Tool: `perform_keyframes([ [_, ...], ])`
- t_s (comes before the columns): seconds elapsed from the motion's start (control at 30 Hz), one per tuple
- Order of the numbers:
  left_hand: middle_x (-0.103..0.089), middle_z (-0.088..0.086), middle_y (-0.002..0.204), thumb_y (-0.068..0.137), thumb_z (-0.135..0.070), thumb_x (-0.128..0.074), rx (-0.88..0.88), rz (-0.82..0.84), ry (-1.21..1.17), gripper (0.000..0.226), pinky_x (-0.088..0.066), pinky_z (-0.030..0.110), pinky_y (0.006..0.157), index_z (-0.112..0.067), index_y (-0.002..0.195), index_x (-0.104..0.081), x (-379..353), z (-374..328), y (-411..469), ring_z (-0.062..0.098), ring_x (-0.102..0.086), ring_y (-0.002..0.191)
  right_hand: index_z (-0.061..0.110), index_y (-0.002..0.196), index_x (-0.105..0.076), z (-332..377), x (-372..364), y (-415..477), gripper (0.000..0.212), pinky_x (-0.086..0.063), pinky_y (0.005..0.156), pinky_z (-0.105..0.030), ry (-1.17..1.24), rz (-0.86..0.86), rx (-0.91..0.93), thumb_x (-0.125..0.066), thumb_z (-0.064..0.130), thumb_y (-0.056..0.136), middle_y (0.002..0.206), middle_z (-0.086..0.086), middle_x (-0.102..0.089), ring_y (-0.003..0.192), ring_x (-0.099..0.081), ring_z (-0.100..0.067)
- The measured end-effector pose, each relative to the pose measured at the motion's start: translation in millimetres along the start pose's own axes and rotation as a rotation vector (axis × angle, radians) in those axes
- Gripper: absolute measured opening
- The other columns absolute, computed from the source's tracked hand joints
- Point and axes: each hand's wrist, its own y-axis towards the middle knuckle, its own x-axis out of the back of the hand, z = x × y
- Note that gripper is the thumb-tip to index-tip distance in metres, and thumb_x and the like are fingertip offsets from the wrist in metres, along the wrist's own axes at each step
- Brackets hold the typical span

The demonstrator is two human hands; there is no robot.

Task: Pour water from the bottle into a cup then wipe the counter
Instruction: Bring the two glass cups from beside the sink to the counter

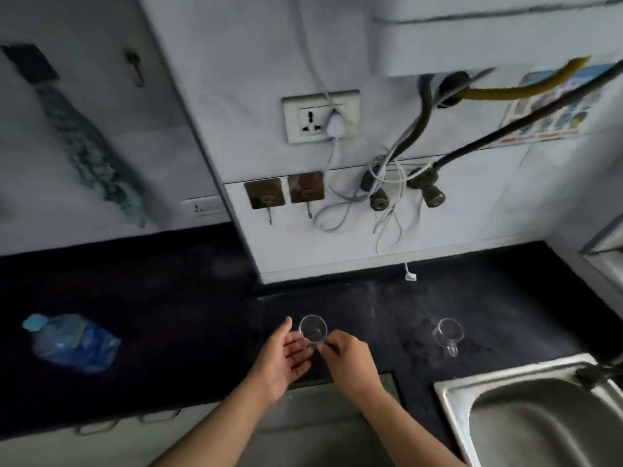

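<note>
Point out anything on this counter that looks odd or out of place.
The water bottle at the far left looks crumpled, its sides dented. A tangled white cable dangles from the wall socket, its loose end just above the counter. Pale smudges surround the cup by the sink.

— What is cut off by the edges?
— The stainless steel sink [451,396] is clipped at the right and bottom edges, and only part of the dark tap [596,372] is seen at the right edge. Both forearms are cut at the bottom.
— What is hidden?
— The handle of the small clear glass cup [313,326] is largely covered by the fingers of the right hand [349,358].
— What cannot be made out?
— The label of the crumpled blue plastic bottle [72,342] is blurred, the print on the colourful wall poster [553,106] cannot be read, and whether water is held in the cup cannot be told.
</note>
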Motion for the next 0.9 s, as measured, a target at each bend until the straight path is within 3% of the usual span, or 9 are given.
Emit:
perform_keyframes([
  [0.3, -0.075, 0.008, 0.098, 0.094, -0.044, -0.063, -0.119, -0.125, -0.132, 0.036, -0.051, 0.038, 0.081, -0.012, 0.109, -0.071, 199, -46, -21, 0.024, -0.068, 0.096, 0.031, 0.062, -0.048, 117, -154, 21, 0.033, -0.042, 0.052, -0.024, -0.135, 0.253, 0.164, -0.064, 0.027, 0.091, 0.059, 0.008, -0.057, 0.051, -0.051, -0.005],
  [0.5, -0.076, 0.000, 0.083, 0.094, -0.033, -0.067, -0.138, -0.151, -0.142, 0.014, -0.050, 0.035, 0.072, -0.019, 0.095, -0.070, 338, -71, -15, 0.019, -0.070, 0.088, 0.049, 0.066, -0.054, 188, -278, 18, 0.035, -0.040, 0.047, -0.016, -0.159, 0.316, 0.213, -0.064, 0.025, 0.090, 0.064, 0.026, -0.060, 0.052, -0.052, -0.001],
  [0.67, -0.075, -0.001, 0.088, 0.093, -0.028, -0.069, -0.123, -0.160, -0.104, 0.012, -0.050, 0.034, 0.073, -0.020, 0.102, -0.070, 425, -89, -7, 0.019, -0.069, 0.092, 0.043, 0.064, -0.055, 227, -356, 14, 0.032, -0.039, 0.048, -0.015, -0.197, 0.362, 0.184, -0.066, 0.025, 0.089, 0.059, 0.022, -0.059, 0.051, -0.051, 0.000],
  [0.8, -0.078, -0.007, 0.084, 0.090, -0.027, -0.074, -0.112, -0.148, -0.046, 0.018, -0.053, 0.032, 0.075, -0.021, 0.106, -0.070, 463, -91, 1, 0.016, -0.071, 0.095, 0.020, 0.073, -0.061, 238, -390, 15, 0.018, -0.039, 0.051, -0.020, -0.222, 0.385, 0.108, -0.066, 0.026, 0.090, 0.056, 0.007, -0.056, 0.049, -0.046, -0.004],
  [0.9, -0.078, -0.003, 0.092, 0.088, -0.028, -0.076, -0.098, -0.140, -0.037, 0.022, -0.054, 0.033, 0.077, -0.021, 0.108, -0.070, 482, -91, 8, 0.017, -0.071, 0.099, 0.015, 0.075, -0.062, 243, -409, 17, 0.018, -0.038, 0.050, -0.020, -0.240, 0.393, 0.069, -0.065, 0.023, 0.090, 0.058, 0.005, -0.057, 0.049, -0.045, -0.004],
])
